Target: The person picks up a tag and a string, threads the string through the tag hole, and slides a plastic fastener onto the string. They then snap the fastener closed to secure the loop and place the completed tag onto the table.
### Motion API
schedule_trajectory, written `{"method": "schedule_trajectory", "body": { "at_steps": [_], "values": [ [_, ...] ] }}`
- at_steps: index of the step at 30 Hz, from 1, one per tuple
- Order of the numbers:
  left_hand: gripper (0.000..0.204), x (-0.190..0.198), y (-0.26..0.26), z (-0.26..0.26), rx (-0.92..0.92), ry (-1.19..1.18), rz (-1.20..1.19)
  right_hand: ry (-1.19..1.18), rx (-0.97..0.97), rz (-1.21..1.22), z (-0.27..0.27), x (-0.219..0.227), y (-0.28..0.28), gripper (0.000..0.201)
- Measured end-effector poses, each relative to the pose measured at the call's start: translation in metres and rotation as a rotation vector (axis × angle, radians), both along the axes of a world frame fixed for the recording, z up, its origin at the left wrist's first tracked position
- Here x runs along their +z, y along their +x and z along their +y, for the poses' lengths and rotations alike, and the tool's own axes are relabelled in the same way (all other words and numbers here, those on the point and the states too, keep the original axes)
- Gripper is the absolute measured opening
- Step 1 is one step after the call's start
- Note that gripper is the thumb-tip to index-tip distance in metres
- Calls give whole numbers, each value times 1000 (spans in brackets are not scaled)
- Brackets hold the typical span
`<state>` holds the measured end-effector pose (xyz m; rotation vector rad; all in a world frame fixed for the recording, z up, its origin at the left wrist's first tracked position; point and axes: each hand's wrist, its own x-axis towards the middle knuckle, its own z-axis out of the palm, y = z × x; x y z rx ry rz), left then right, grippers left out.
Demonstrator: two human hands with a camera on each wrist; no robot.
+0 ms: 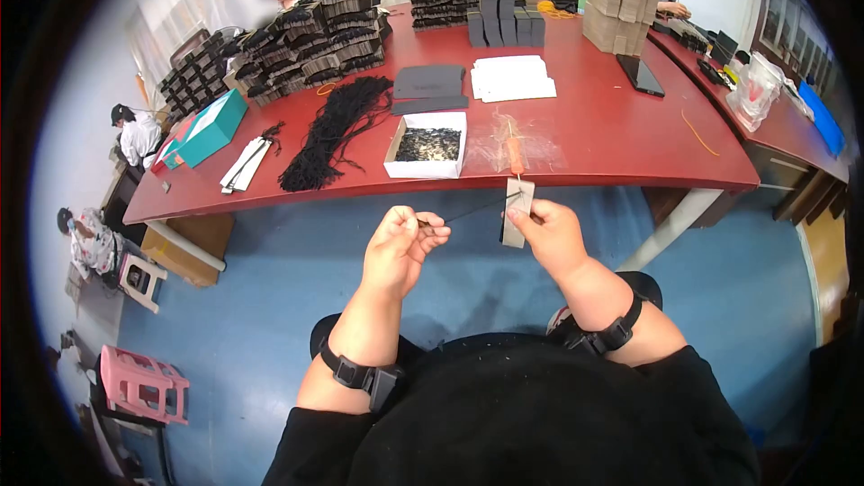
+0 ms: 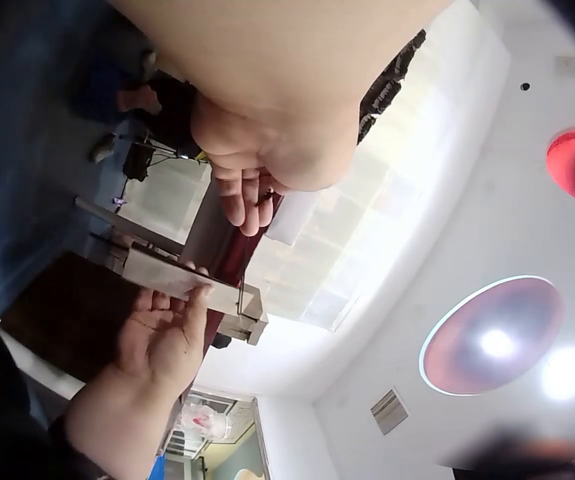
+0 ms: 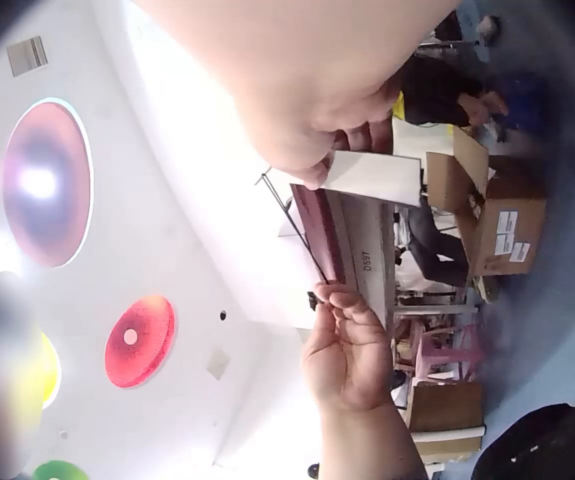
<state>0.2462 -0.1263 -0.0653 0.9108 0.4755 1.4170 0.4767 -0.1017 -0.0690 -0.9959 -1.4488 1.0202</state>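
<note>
My right hand (image 1: 553,238) grips a narrow stack of tan cards (image 1: 515,232) just off the table's front edge, thumb across its face. The stack's other face looks white (image 3: 383,180) in the right wrist view. A thin black cord (image 1: 472,210) runs from the upper part of the stack to my left hand (image 1: 400,247), which pinches its end between thumb and finger. The cord is drawn straight, and its loop (image 3: 280,195) shows by the card's end. An orange-handled tool (image 1: 515,157) with a thin metal shaft lies on the table, pointing at the stack's top.
On the red table (image 1: 612,126) are a white box (image 1: 389,162) of small dark pieces, a bundle of black cords (image 1: 328,130), grey cards (image 1: 427,83), white cards (image 1: 513,79) and a phone (image 1: 640,76). Piled card bundles (image 1: 310,45) stand behind. Several people sit around the room.
</note>
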Motion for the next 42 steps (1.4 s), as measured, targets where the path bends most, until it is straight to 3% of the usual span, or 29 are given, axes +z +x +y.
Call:
{"method": "schedule_trajectory", "body": {
  "at_steps": [1, 3, 4, 5, 7, 8, 9, 11, 13, 15, 22, 25, 27, 28, 30, 35, 37, 39, 41, 42],
  "values": [
    [5, 1, 0, -2, 4, 0, -5, 0, 4, -5, -3, 1, 2, 17],
    [5, 4, 3, -8, -11, -2, -22, 541, -42, -399, -8, 0, 9, 12],
    [5, 4, 4, -10, -14, -3, -23, 672, 12, -404, -9, 2, 8, 10],
    [6, 3, 5, -12, -70, 43, -2, 673, 7, -407, -10, 2, 7, 10],
    [6, 1, 10, -17, -144, 96, 11, 462, 251, -957, -13, 0, 9, 12],
    [7, 0, 10, -20, -132, 105, 45, 548, 304, -881, -12, -6, 11, 24],
    [8, -1, 10, -22, -122, 115, 78, 544, 283, -893, -9, -10, 10, 24],
    [10, -2, 10, -22, -117, 106, 101, -117, 272, 175, -3, -13, 7, 37],
    [9, -6, 10, -23, -97, 66, 120, -100, 313, 406, 4, 5, 10, 31],
    [9, -7, 12, -24, -100, 71, 132, -193, 318, 459, 4, 17, 9, 22],
    [8, -8, 14, -23, -114, 33, 71, -140, 319, 447, 5, 4, 11, 12],
    [8, -13, 18, -20, -148, 16, 43, -149, 389, 591, 6, -2, 9, 11],
    [8, -15, 22, -19, -175, 11, 32, -285, 540, 888, 6, 0, 7, 12],
    [8, -14, 24, -18, -185, 10, 28, -285, 541, 890, 4, 1, 6, 12],
    [7, -14, 27, -16, -200, 15, 19, -418, 864, 1095, 0, 2, 3, 13],
    [6, -9, 36, -14, -190, 19, 48, -354, 952, 947, 3, -4, 7, 23],
    [5, -2, 41, -12, -123, 113, 191, -432, 611, 735, -1, 1, 8, 32],
    [5, 8, 44, -8, -100, 165, 228, -422, 616, 748, -5, 9, 6, 31],
    [3, 16, 49, -6, 139, 354, 478, -352, 553, 540, -13, 24, 4, 27],
    [4, 18, 48, -3, 86, 302, 477, -339, 549, 486, -10, 25, 3, 24]
  ]
}}
